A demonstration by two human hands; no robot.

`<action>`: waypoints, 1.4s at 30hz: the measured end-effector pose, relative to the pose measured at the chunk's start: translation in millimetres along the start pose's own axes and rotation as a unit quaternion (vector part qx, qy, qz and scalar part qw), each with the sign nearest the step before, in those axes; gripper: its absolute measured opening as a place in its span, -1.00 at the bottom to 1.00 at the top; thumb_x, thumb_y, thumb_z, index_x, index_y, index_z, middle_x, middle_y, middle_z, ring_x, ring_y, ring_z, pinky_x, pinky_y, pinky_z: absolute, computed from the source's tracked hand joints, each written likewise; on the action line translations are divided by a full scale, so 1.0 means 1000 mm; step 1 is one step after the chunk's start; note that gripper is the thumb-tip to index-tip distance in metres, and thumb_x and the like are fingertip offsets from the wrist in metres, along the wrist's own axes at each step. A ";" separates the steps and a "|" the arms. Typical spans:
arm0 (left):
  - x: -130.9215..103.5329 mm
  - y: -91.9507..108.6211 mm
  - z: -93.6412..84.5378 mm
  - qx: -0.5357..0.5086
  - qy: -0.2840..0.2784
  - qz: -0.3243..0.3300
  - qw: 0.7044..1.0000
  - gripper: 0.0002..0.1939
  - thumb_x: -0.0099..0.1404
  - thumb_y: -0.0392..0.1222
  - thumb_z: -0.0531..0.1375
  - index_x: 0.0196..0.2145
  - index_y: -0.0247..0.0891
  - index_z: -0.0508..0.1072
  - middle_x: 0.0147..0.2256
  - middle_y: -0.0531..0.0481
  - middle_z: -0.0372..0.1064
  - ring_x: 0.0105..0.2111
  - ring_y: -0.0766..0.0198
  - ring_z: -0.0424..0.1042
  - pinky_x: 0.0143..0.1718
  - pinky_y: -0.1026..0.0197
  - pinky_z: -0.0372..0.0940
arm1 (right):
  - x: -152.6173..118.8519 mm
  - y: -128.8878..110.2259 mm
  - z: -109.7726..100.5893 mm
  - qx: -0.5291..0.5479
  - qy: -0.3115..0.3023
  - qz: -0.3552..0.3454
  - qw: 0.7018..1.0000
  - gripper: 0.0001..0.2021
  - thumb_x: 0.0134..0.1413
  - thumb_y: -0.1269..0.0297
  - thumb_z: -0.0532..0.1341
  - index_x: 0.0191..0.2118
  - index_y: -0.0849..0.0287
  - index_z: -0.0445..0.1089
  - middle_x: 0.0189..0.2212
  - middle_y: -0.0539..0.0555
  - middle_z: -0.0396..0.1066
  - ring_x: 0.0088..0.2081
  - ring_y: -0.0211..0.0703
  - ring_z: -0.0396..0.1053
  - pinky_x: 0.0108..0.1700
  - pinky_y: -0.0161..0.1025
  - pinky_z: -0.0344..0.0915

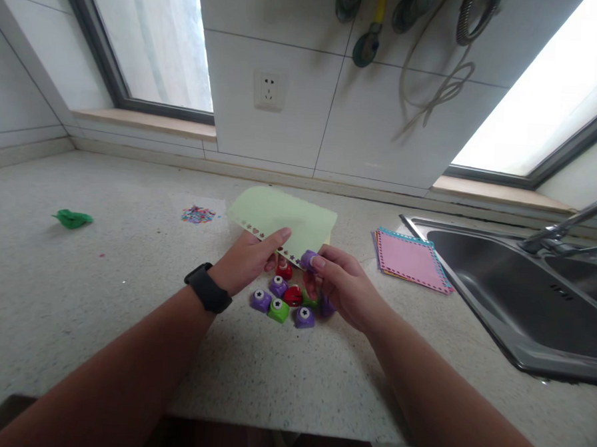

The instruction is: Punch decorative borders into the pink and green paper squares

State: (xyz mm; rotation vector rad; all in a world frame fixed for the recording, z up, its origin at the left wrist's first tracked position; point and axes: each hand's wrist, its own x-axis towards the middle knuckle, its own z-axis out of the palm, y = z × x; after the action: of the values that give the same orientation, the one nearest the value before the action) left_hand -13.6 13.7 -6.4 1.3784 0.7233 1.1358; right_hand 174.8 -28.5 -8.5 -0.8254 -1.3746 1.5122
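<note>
A pale green sheet of paper [284, 213] is pinched along its near edge by my left hand [251, 258], thumb on top. Small shapes, among them hearts and stars, are cut along that edge. My right hand [342, 286] grips a purple craft punch [308, 260] at the sheet's near right corner. On the counter below the sheet lie several more punches: a purple one [304, 317] with a star on top, a green one [278, 310], and a red one [293, 295]. My right fingers partly hide some of them.
A stack of coloured sheets with punched borders [411, 257] lies right, beside the steel sink [504, 314]. Paper bits [197, 214] are heaped at the left, and a crumpled green thing [73, 219] lies farther left on the speckled counter [100, 286].
</note>
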 end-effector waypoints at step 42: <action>0.001 -0.003 0.006 -0.155 0.005 -0.005 0.988 -0.63 0.28 -0.03 0.28 -0.04 -0.28 0.42 -0.22 -0.05 0.49 -0.50 0.38 0.38 -0.62 0.34 0.26 | 0.007 0.008 0.005 -0.007 0.031 -0.017 0.999 -0.74 0.19 0.07 0.26 -0.34 0.14 0.28 -0.52 -0.07 0.34 -0.56 -0.34 0.23 -0.50 -0.32 0.16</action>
State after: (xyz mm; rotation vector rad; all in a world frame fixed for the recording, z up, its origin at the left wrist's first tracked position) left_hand -6.8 12.9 -8.1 1.1052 0.5329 1.1913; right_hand 166.2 -23.4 -14.5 -0.8463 -1.3496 1.4409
